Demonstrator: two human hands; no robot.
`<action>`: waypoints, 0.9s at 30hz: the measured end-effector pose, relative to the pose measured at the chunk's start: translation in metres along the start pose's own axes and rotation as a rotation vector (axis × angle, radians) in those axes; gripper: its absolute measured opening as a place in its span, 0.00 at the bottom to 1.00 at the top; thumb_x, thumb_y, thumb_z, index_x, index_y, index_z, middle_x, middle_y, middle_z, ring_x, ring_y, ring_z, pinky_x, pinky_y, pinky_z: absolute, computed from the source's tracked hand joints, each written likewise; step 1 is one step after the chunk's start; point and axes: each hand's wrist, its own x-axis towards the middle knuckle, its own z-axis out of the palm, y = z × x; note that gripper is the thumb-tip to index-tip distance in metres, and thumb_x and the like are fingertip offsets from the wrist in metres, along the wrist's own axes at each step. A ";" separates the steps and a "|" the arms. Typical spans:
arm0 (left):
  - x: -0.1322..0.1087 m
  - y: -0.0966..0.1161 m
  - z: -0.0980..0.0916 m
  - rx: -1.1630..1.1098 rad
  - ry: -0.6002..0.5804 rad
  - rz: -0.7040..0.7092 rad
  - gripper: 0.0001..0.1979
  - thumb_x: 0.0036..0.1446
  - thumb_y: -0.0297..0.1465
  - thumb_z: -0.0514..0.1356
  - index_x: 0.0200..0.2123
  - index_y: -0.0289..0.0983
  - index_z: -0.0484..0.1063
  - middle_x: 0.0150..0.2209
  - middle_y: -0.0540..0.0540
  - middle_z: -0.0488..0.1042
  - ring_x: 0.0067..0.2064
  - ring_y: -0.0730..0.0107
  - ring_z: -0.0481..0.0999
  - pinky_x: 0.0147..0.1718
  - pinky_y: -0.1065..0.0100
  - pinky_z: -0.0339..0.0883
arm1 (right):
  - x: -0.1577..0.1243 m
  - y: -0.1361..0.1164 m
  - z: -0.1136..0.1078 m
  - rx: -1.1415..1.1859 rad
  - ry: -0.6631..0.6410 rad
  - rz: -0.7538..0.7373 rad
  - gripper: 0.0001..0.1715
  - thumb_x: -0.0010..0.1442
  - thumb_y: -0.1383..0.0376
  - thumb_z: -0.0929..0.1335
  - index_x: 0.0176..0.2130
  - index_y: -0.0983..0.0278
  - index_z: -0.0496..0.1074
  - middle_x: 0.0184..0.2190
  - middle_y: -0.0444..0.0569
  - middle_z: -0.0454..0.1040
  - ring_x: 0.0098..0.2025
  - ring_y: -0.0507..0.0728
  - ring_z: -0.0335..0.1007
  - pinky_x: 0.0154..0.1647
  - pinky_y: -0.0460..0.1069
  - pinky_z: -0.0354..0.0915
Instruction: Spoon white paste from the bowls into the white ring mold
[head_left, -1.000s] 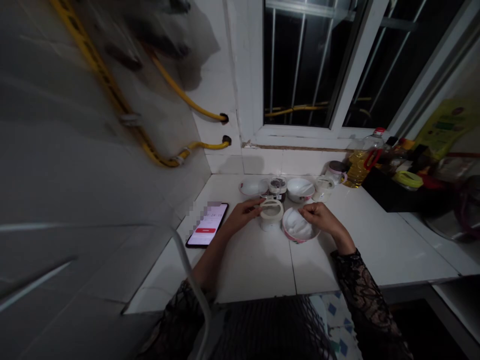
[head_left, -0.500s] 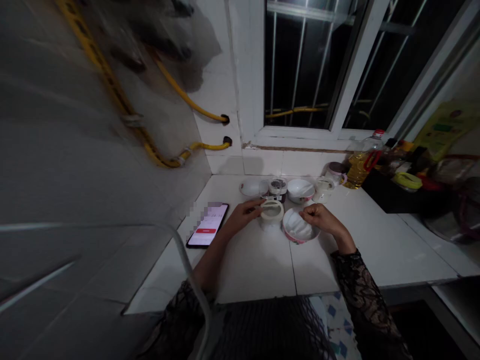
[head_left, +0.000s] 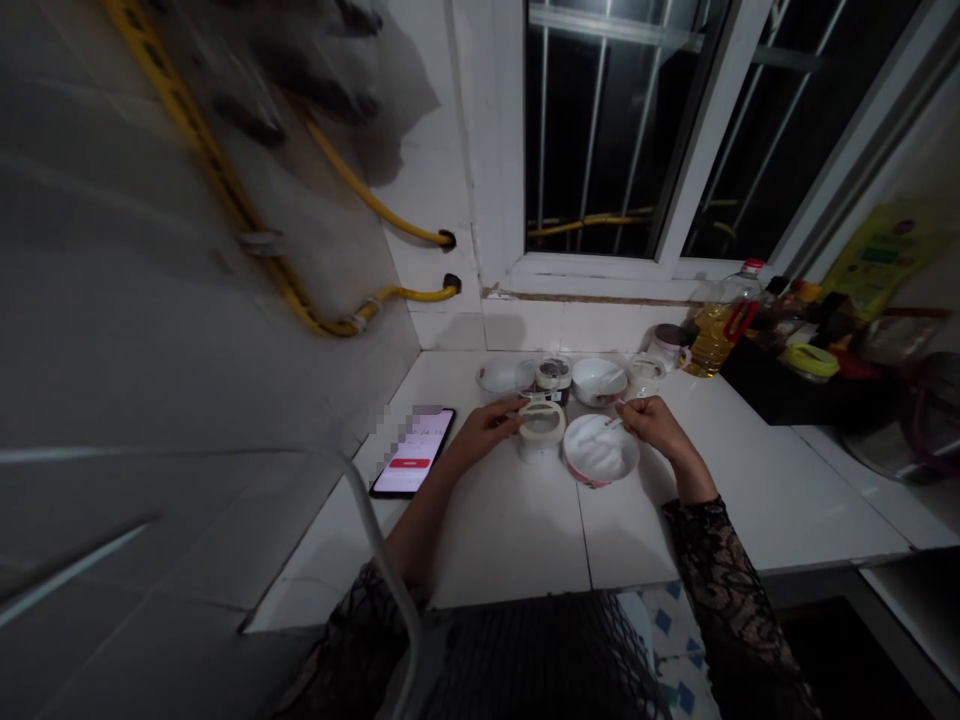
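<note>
My left hand (head_left: 491, 432) rests against the left side of a squat jar (head_left: 541, 440) with a pale rim, its fingers curled at the top edge. Beside the jar stands a bowl (head_left: 600, 462) with a pink patterned outside, holding a white substance (head_left: 596, 445) whose kind I cannot make out. Over the bowl's right rim, my right hand (head_left: 654, 425) is closed in a pinch on a thin spoon (head_left: 613, 423), which points left into the bowl and is mostly hidden by the fingers.
Behind stand a dark-filled jar (head_left: 553, 378), a white bowl (head_left: 598, 380) with a utensil inside, a shallow bowl (head_left: 499, 377) and a pale jar (head_left: 645, 374). Left lies a lit phone (head_left: 414, 452). An oil bottle (head_left: 716, 330) stands at right. A grey cable (head_left: 375, 530) crosses the left foreground.
My right hand has shifted slightly right, from over the white substance to the bowl's right rim, showing more of the spoon. My left hand stays at the jar.
</note>
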 end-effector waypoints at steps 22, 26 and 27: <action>0.001 0.002 0.001 -0.005 0.003 -0.011 0.25 0.53 0.42 0.60 0.50 0.33 0.75 0.49 0.39 0.77 0.38 0.64 0.77 0.35 0.67 0.72 | -0.003 -0.021 0.051 -0.722 0.316 -0.899 0.22 0.67 0.59 0.60 0.24 0.64 0.67 0.20 0.45 0.69 0.24 0.51 0.62 0.41 0.51 0.58; 0.001 0.000 0.001 0.006 -0.005 -0.007 0.25 0.53 0.42 0.60 0.50 0.34 0.74 0.48 0.39 0.77 0.36 0.66 0.77 0.34 0.68 0.72 | -0.002 -0.015 0.045 -0.558 0.400 -0.779 0.21 0.66 0.58 0.61 0.24 0.63 0.67 0.19 0.44 0.68 0.25 0.52 0.61 0.38 0.50 0.58; 0.001 0.000 0.001 0.009 -0.006 -0.006 0.25 0.53 0.42 0.59 0.50 0.34 0.74 0.47 0.40 0.77 0.36 0.66 0.77 0.34 0.68 0.72 | -0.002 -0.014 0.042 -0.497 0.413 -0.720 0.21 0.66 0.57 0.61 0.24 0.63 0.67 0.19 0.44 0.67 0.25 0.53 0.61 0.36 0.50 0.58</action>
